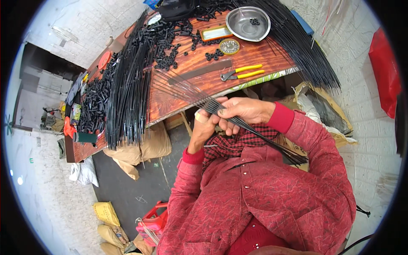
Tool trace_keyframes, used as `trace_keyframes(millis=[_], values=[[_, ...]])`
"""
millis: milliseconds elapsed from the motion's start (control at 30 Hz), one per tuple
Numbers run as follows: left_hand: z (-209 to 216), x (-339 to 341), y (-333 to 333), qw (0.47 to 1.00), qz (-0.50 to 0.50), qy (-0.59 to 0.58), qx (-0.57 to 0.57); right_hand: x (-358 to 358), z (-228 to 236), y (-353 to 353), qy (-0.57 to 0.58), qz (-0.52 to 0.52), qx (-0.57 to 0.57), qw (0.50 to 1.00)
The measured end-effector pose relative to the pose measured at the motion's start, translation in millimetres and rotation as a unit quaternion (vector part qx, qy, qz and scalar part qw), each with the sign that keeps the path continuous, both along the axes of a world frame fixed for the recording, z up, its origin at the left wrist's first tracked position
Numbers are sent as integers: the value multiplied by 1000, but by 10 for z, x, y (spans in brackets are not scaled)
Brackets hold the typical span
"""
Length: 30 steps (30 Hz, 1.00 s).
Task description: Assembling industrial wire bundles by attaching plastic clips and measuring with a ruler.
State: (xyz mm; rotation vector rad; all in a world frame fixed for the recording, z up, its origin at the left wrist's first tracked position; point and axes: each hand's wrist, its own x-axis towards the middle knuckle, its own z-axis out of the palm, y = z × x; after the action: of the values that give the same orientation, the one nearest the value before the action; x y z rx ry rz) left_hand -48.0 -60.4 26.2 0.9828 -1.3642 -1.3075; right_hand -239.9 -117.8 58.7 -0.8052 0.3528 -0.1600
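Note:
A slim bundle of thin black rods [265, 138] crosses in front of my chest on a slant. Its far ends fan out over the table's front edge, and its near ends reach toward my right forearm. My right hand [248, 111] is closed round the middle of the bundle, thumb on top. Just below and to the left, my left hand [205, 126] has its fingers curled against the same rods; a pale wrap shows on one finger. Yellow-handled pliers [243, 73] lie on the wooden table [168, 108] beyond my hands, beside a flat dark strip [202, 72].
Long black rods [129, 93] lie on the table's left, more rods [304, 49] on its right. Small black tubes [93, 104] are heaped at far left. A metal bowl [240, 27], an orange-rimmed tray [205, 35] and a round dish [229, 46] stand behind. Sacks [155, 142] sit below.

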Motion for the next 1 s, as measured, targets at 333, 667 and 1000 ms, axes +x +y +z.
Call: trace_keyframes(millis=[333,667,1000], values=[[108,-95,334,995,-47,-82,20,-137,309,88,-22,-30,-64,997],[-21,830,-1213,995,-66,-67,11,193,788,-26,-29,-77,-240,967],[-907,1284,-2084,702,95,-549,-442,626,-334,-161,33,-195,-291,936]])
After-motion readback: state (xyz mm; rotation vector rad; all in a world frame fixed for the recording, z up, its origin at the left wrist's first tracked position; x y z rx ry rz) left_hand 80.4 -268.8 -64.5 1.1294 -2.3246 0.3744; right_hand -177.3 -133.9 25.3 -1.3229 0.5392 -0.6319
